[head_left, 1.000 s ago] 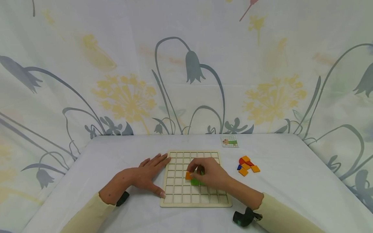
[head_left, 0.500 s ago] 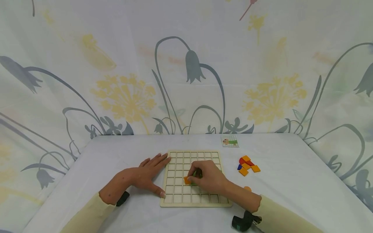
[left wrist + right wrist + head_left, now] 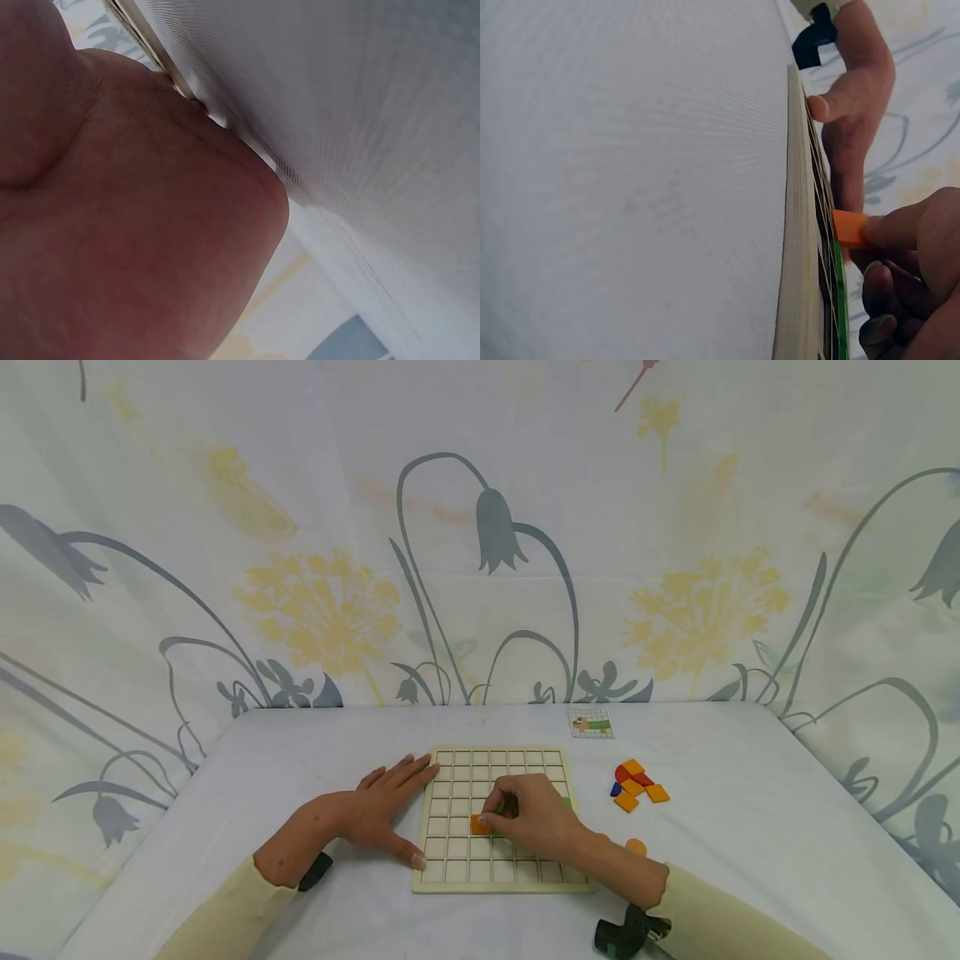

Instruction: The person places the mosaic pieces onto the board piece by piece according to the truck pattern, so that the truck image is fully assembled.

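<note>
A pale wooden grid board [image 3: 450, 875] lies on the table in front of the person. The right hand [image 3: 536, 814] is over its middle, thumb and fingers pinching a small orange square tile [image 3: 478, 825] at a grid cell. In the right wrist view the orange tile [image 3: 847, 229] stands tilted, its lower edge down at the board, right beside a green strip [image 3: 841, 300]. Most of the green is hidden under the right hand. The left hand [image 3: 378, 817] lies flat with fingers spread, thumb and fingertips at the board's left edge; its palm side fills much of the left wrist view.
Right of the board lies a loose pile of orange, red and blue pieces [image 3: 632, 783]. An orange rounded piece [image 3: 636, 847] sits near the right forearm. A small card [image 3: 591, 723] with a coloured grid picture lies at the back. Behind the table hangs a flowered cloth [image 3: 480, 610].
The right hand has moved slightly toward the person with the orange tile, which has come down and a little left beside the green. The left hand has stayed in place.
</note>
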The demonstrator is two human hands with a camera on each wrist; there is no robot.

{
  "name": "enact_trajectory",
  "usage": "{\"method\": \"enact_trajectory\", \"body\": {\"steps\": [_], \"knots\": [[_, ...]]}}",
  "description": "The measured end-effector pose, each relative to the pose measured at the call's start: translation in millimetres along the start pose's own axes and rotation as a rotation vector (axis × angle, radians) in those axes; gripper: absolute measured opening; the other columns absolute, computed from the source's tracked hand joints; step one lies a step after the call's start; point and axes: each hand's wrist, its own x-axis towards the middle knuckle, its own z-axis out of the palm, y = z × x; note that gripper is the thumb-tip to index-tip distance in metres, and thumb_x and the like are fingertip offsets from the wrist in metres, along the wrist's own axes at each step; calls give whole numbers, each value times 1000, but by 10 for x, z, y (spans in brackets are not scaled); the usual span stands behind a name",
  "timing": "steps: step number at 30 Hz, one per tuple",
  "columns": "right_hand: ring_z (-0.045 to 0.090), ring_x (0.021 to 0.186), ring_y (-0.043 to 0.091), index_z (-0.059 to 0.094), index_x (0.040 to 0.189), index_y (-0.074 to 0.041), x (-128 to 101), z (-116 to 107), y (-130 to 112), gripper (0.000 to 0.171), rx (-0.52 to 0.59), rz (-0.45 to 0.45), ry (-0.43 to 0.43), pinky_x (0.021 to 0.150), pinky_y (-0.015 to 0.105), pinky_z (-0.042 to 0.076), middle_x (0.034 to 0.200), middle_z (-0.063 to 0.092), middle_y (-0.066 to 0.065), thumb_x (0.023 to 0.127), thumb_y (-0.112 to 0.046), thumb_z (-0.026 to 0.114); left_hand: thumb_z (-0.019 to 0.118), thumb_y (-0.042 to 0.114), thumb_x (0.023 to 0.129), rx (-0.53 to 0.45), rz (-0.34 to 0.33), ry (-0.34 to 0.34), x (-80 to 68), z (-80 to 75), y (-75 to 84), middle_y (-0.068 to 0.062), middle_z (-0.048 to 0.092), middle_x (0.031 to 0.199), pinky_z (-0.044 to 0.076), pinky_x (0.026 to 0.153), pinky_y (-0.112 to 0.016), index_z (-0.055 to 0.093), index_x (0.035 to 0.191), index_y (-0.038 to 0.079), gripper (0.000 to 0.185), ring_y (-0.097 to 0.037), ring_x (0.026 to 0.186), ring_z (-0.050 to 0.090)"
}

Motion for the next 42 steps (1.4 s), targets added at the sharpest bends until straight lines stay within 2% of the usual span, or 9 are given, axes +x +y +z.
{"method": "enact_trajectory", "body": {"steps": [10, 16, 20, 34, 38, 42], "knots": [[52, 64, 3, 73, 85, -20, -4, -3, -3, 17, -5, -4, -29, 58, 22, 46, 77, 66, -14, 93, -10, 82, 84, 66, 82, -5, -11, -4, 10, 4, -1, -9, 3, 179, 6, 128, -64, 10, 172, 13, 128, -35, 165, -2], [54, 65, 5, 74, 84, -20, -5, 4, -10, 18, 51, -3, 31, 59, 23, 47, 78, 68, -14, 92, -7, 83, 84, 65, 83, -1, -5, -3, 2, -2, -3, -9, 2, 179, 6, 128, -64, 10, 172, 13, 127, -35, 165, -2], [55, 66, 5, 75, 80, -19, -7, 12, -12, 19, 72, 10, 26, 60, 22, 47, 79, 70, -14, 91, -6, 84, 83, 65, 83, 0, -8, -4, 4, -4, -2, -9, 2, 179, 5, 128, -64, 10, 172, 13, 127, -35, 165, -2], [62, 84, 6, 83, 83, -18, 12, -25, 35, 15, -34, -9, -18, 72, 25, 53, 91, 70, -12, 92, -6, 83, 84, 65, 83, -12, -5, -6, 2, 2, -16, -9, 2, 179, 6, 128, -63, 10, 172, 13, 127, -35, 165, -2], [60, 80, 7, 83, 87, -17, 20, -101, 40, 12, -50, -24, -3, 70, 24, 53, 94, 68, -11, 93, -7, 82, 84, 65, 83, -13, -9, -4, -1, 0, -9, -9, 2, 179, 6, 128, -63, 11, 172, 13, 127, -35, 165, -2], [57, 71, 7, 81, 91, -13, 62, -286, 154, 8, -88, -72, 52, 65, 24, 52, 92, 67, -8, 94, -6, 80, 85, 64, 82, -18, -11, -1, -1, 1, -1, -9, 3, 179, 5, 128, -63, 11, 172, 14, 127, -35, 165, -2]]}}
